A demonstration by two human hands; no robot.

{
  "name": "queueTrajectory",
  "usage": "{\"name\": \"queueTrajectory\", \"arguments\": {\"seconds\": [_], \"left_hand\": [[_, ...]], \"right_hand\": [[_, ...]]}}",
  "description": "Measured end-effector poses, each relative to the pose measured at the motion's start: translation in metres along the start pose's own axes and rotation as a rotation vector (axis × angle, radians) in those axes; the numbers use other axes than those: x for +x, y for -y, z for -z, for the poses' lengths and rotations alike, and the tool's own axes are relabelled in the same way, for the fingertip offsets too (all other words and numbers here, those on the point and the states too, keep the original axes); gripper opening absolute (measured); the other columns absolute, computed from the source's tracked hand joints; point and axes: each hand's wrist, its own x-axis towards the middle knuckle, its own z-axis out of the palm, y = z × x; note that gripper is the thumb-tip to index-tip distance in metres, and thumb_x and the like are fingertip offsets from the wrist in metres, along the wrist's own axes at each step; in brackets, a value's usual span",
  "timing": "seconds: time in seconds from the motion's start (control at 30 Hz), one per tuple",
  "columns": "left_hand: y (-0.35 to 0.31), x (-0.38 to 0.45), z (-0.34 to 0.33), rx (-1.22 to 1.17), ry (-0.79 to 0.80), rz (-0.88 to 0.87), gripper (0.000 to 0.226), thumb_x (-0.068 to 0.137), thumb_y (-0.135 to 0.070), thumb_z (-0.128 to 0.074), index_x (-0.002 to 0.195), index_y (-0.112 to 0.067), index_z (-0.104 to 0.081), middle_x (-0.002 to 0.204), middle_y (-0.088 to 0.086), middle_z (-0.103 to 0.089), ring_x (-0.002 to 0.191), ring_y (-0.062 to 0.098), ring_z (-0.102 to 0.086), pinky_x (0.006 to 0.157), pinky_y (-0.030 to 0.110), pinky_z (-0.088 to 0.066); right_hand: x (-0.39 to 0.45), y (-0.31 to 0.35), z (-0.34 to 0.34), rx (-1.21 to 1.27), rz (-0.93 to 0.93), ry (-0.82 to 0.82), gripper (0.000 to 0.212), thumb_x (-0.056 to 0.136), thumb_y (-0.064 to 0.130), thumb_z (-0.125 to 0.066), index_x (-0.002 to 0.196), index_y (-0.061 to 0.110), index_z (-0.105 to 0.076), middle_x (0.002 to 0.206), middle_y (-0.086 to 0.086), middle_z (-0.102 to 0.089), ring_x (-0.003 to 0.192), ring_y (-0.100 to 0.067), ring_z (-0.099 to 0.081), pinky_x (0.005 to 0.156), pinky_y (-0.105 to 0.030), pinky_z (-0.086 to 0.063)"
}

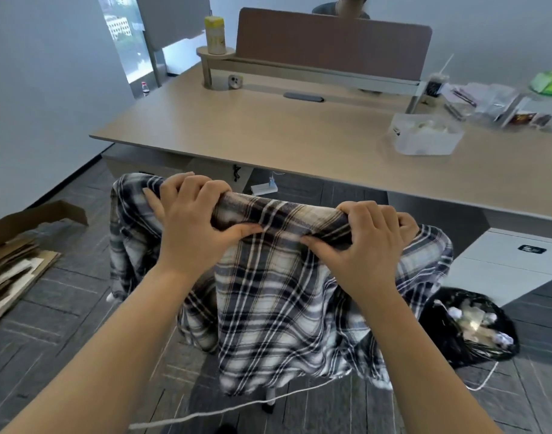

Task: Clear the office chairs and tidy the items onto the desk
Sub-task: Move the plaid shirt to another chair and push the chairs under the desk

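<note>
A plaid shirt in navy, white and tan hangs over the back of an office chair, which it hides almost fully. My left hand grips the fabric along the top edge on the left. My right hand grips the same bunched top edge on the right. The wooden desk lies just beyond the chair.
On the desk's right stand a clear plastic container, packets and a cup with a straw. A black trash bag sits on the floor at right, flattened cardboard at left. A white cord crosses the floor. A person sits behind the divider.
</note>
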Motion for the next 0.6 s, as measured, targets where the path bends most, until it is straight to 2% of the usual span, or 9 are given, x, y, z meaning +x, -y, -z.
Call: {"name": "queueTrajectory", "arguments": {"seconds": [0.03,0.07,0.13,0.17,0.23,0.33,0.4,0.47,0.6], "left_hand": [[0.002,0.007,-0.006,-0.021,-0.004,-0.013,0.064,0.057,-0.065,-0.053,0.094,-0.013,-0.055,0.093,0.015,-0.060,0.100,0.021,-0.031,0.091,0.036,-0.028],[0.003,0.014,-0.012,-0.032,-0.011,-0.027,0.067,0.057,-0.068,-0.053,0.092,-0.010,-0.056,0.091,0.016,-0.060,0.097,0.021,-0.031,0.087,0.036,-0.030],[0.005,0.025,-0.024,-0.033,-0.032,-0.057,0.070,0.058,-0.076,-0.047,0.090,-0.014,-0.052,0.087,0.015,-0.060,0.095,0.021,-0.031,0.085,0.047,-0.038],[0.007,0.030,-0.029,-0.035,-0.040,-0.064,0.068,0.058,-0.076,-0.047,0.090,-0.017,-0.048,0.087,0.015,-0.060,0.095,0.022,-0.031,0.085,0.051,-0.040],[0.013,0.040,-0.037,-0.053,-0.038,-0.059,0.064,0.055,-0.073,-0.050,0.089,-0.020,-0.044,0.087,0.015,-0.061,0.095,0.022,-0.031,0.087,0.051,-0.039],[0.021,0.058,-0.048,-0.075,0.002,-0.055,0.069,0.056,-0.083,-0.037,0.089,-0.023,-0.043,0.089,0.012,-0.060,0.097,0.021,-0.031,0.087,0.071,-0.036],[0.024,0.068,-0.058,-0.093,0.016,-0.065,0.068,0.055,-0.082,-0.041,0.089,-0.023,-0.042,0.090,0.013,-0.060,0.096,0.021,-0.030,0.086,0.072,-0.036],[0.025,0.079,-0.067,-0.113,0.024,-0.061,0.064,0.053,-0.076,-0.049,0.089,-0.024,-0.041,0.090,0.013,-0.060,0.096,0.021,-0.029,0.087,0.071,-0.036],[0.031,0.098,-0.085,-0.112,0.024,-0.070,0.068,0.057,-0.083,-0.036,0.089,-0.024,-0.041,0.091,0.013,-0.060,0.098,0.022,-0.029,0.085,0.075,-0.034]], "right_hand": [[0.005,-0.003,-0.003,-0.012,-0.012,0.004,0.059,0.060,0.067,-0.053,0.083,0.013,-0.056,0.075,-0.005,-0.067,0.082,-0.013,-0.040,0.081,-0.033,-0.026],[0.009,-0.005,-0.006,-0.022,-0.031,0.019,0.059,0.059,0.067,-0.052,0.084,0.013,-0.056,0.076,-0.006,-0.067,0.084,-0.015,-0.042,0.086,-0.038,-0.031],[0.018,-0.004,-0.012,-0.050,-0.091,0.080,0.062,0.058,0.066,-0.050,0.084,0.011,-0.057,0.079,-0.008,-0.065,0.087,-0.026,-0.052,0.084,-0.056,-0.045],[0.022,-0.003,-0.015,-0.060,-0.123,0.114,0.063,0.057,0.067,-0.049,0.084,0.011,-0.057,0.081,-0.008,-0.064,0.087,-0.032,-0.056,0.081,-0.063,-0.046],[0.031,-0.002,-0.023,-0.049,-0.160,0.157,0.065,0.057,0.068,-0.049,0.085,0.010,-0.058,0.083,-0.009,-0.062,0.087,-0.038,-0.057,0.081,-0.067,-0.044],[0.040,-0.008,-0.037,-0.020,-0.184,0.144,0.066,0.057,0.068,-0.050,0.084,0.008,-0.058,0.082,-0.009,-0.061,0.086,-0.036,-0.056,0.081,-0.065,-0.044],[0.048,-0.012,-0.045,-0.013,-0.202,0.134,0.067,0.056,0.067,-0.054,0.083,0.006,-0.058,0.080,-0.011,-0.061,0.081,-0.028,-0.050,0.080,-0.056,-0.046],[0.059,-0.017,-0.052,0.000,-0.223,0.148,0.068,0.054,0.064,-0.062,0.084,0.003,-0.059,0.081,-0.012,-0.059,0.080,-0.022,-0.039,0.074,-0.039,-0.039],[0.076,-0.028,-0.069,0.006,-0.218,0.160,0.072,0.054,0.067,-0.059,0.085,0.002,-0.058,0.079,-0.005,-0.051,0.081,-0.020,-0.035,0.071,-0.039,-0.035]]}}
